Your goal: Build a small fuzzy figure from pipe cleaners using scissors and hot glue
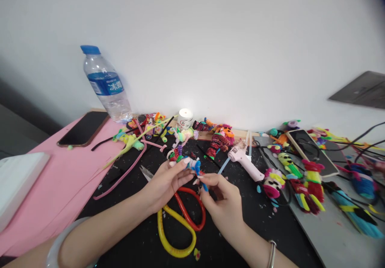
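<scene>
My left hand (168,183) is closed around a small blue and lilac pipe-cleaner figure (194,164), held above the black work surface. My right hand (221,197) pinches at the figure's lower end, where bits of blue and red show; the fingertips hide the exact contact. Beneath both hands lie scissors (177,252) with one yellow and one red handle loop, their blade tips pointing up and left. A pale pink glue gun (245,161) rests to the right of the hands, and pink pipe cleaners (124,174) lie to the left.
A water bottle (105,85) leans near the wall beside a dark phone (84,128). Several pipe-cleaner figures (222,136) line the back around a white paper roll (185,118). More figures, another phone (313,153) and black cables cover the right. A white box (19,183) is at left.
</scene>
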Demonstrator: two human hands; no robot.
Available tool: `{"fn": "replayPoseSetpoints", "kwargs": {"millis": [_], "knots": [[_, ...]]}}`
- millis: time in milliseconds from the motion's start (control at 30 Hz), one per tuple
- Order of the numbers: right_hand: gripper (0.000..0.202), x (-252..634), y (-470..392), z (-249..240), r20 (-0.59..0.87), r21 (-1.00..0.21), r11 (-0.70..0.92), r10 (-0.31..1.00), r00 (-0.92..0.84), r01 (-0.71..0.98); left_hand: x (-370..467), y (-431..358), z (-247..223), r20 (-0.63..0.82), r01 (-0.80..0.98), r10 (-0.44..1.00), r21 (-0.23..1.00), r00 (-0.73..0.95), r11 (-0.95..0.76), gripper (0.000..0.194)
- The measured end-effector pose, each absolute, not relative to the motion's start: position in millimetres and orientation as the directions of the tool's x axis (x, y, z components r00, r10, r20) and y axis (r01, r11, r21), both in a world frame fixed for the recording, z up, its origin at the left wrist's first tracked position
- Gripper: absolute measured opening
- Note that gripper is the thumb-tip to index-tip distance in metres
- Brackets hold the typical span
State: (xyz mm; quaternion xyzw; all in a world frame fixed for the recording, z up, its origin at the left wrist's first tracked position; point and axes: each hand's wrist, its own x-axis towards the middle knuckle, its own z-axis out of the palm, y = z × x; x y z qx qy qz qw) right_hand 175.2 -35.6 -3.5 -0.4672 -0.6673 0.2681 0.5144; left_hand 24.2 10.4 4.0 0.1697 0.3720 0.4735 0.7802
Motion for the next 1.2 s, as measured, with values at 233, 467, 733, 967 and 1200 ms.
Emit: {"fn": "replayPoseSetpoints", "kwargs": {"millis": [233, 467, 733, 967, 1200], "knots": [[0.023, 174, -30, -1, 0.384, -0.874, 0.39, 0.92, -0.08, 0.291, 24, 11, 1, -0.384, -0.625, 0.874, 0.613, 0.299, 0.483, 0.004], [0.022, 175, -28, -1, 0.272, -0.944, 0.269, 0.962, -0.008, 0.192, 22, 11, 2, -0.37, -0.593, 0.871, 0.638, 0.323, 0.491, 0.006], [0.012, 177, -25, 2, 0.104, -0.992, 0.101, 0.994, 0.04, 0.072, 20, 11, 3, -0.376, -0.591, 0.859, 0.623, 0.348, 0.512, 0.003], [0.011, 182, -25, 3, 0.162, -0.972, 0.147, 0.984, 0.07, 0.184, 17, 13, 5, -0.396, -0.516, 0.821, 0.641, 0.411, 0.568, 0.008], [0.011, 186, -25, 2, 0.268, -0.911, 0.242, 0.963, 0.034, 0.335, 16, 14, 9, -0.445, -0.475, 0.783, 0.625, 0.436, 0.619, 0.012]]}}
